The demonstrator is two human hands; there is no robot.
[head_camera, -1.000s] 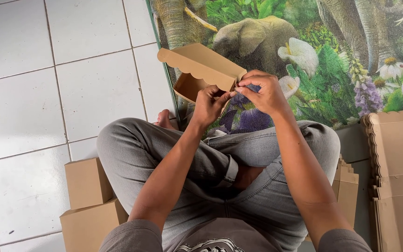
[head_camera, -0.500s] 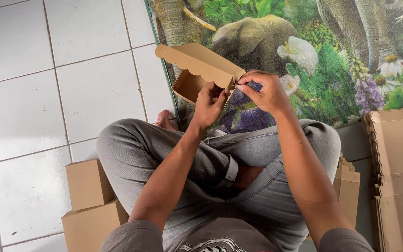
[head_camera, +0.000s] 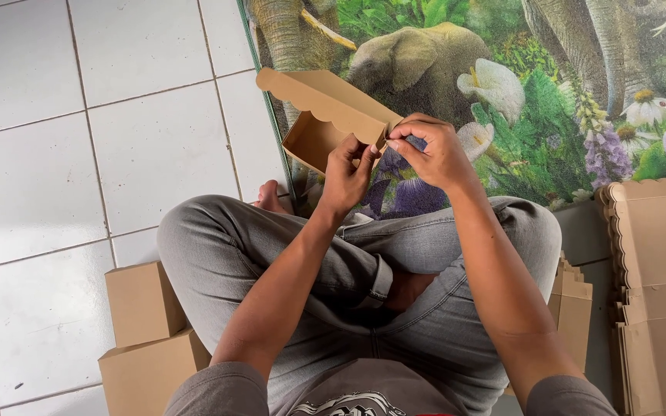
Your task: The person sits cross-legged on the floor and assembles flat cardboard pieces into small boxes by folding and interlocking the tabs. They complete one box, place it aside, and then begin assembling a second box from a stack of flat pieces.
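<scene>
Cardboard box with scalloped lid held up, both hands, left and right, pinching its end flap

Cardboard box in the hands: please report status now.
Left hand and right hand both pinch one end of the brown cardboard box, scalloped lid open. Held above the picture mat. Nothing in the way.

- left hand raised, fingers curled, fingertips pinching
- right hand beside it, thumb and forefinger pinched together
- both forearms extended forward, legs crossed
</scene>
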